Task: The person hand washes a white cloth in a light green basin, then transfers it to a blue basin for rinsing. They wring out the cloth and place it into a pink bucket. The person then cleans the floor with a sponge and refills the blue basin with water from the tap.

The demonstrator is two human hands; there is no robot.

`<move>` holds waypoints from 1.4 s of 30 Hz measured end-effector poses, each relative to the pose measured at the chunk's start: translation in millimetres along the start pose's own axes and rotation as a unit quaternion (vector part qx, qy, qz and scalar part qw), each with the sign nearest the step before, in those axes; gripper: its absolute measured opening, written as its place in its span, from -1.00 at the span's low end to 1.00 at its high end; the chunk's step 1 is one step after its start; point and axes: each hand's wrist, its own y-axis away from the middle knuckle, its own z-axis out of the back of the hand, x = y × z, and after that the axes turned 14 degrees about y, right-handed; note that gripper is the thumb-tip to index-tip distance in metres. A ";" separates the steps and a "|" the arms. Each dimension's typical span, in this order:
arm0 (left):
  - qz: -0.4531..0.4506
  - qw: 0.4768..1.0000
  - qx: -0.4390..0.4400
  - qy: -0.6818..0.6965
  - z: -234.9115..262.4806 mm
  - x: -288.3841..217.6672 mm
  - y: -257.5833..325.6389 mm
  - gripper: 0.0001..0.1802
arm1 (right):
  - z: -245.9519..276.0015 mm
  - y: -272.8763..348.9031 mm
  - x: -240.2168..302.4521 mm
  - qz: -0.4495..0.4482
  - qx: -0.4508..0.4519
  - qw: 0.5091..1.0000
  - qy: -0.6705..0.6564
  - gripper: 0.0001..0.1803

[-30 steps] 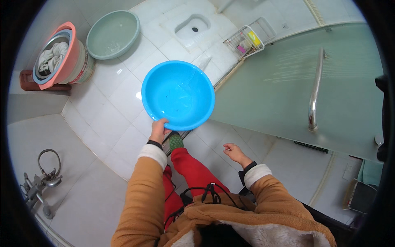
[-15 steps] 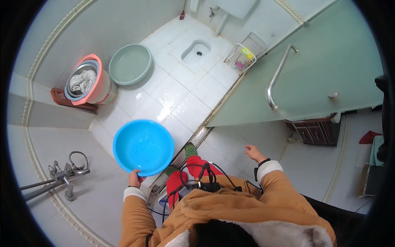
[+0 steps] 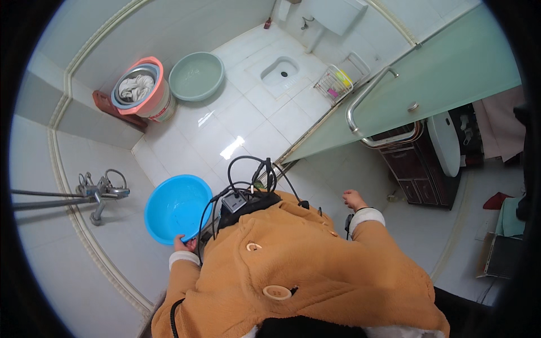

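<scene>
My left hand [image 3: 185,243] grips the near rim of a round blue basin [image 3: 169,211], with the fingers curled over its edge. The basin is tilted slightly and sits low beside my legs, at the left. Its inside shows a wet shine; whether much water is in it I cannot tell. Out to the right, my right hand [image 3: 354,200] hangs in the air with nothing in it, its fingers loosely bent and a little apart. It is nearest to the frosted glass door [image 3: 445,73] and a dark wooden cabinet [image 3: 417,174].
A wall tap [image 3: 101,191] with a hose is left of the basin. Farther off stand a pale green basin [image 3: 197,76], stacked tubs [image 3: 152,93] holding white cloth, a squat toilet [image 3: 282,73] and a wire rack [image 3: 332,84]. Black cables [image 3: 248,160] hang before my body. The floor tiles [image 3: 248,121] look wet.
My body has straightened, and the coat now hides most of my legs. The view has shifted, showing more cabinet and a washbasin. My left hand keeps its hold on the blue basin, now nearer my body.
</scene>
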 end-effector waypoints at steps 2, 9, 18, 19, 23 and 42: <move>0.017 1.000 0.013 0.004 4.6 1.3 -0.1 -0.64 | 8.4 11.6 8.6 -0.005 0.004 1.000 -0.014 -0.56; 0.025 0.999 0.019 0.033 12.9 0.7 -0.2 -0.66 | 18.2 16.1 30.0 0.013 0.005 1.000 -0.002 -0.60; -0.094 0.990 0.105 -0.026 20.7 3.1 21.4 -0.72 | 7.9 10.6 41.9 0.050 -0.030 0.997 -0.053 -0.59; -0.119 0.983 0.130 -0.044 20.4 3.3 23.1 -0.71 | 6.3 12.9 41.5 0.050 -0.029 0.997 -0.051 -0.59; -0.098 0.992 0.077 -0.018 16.4 -1.3 28.2 -0.67 | -3.7 22.3 35.1 0.037 -0.023 0.998 -0.052 -0.62; 0.050 0.993 0.054 0.091 26.9 -41.1 -2.8 -0.67 | -41.4 48.0 35.9 0.029 0.009 0.999 -0.029 -0.61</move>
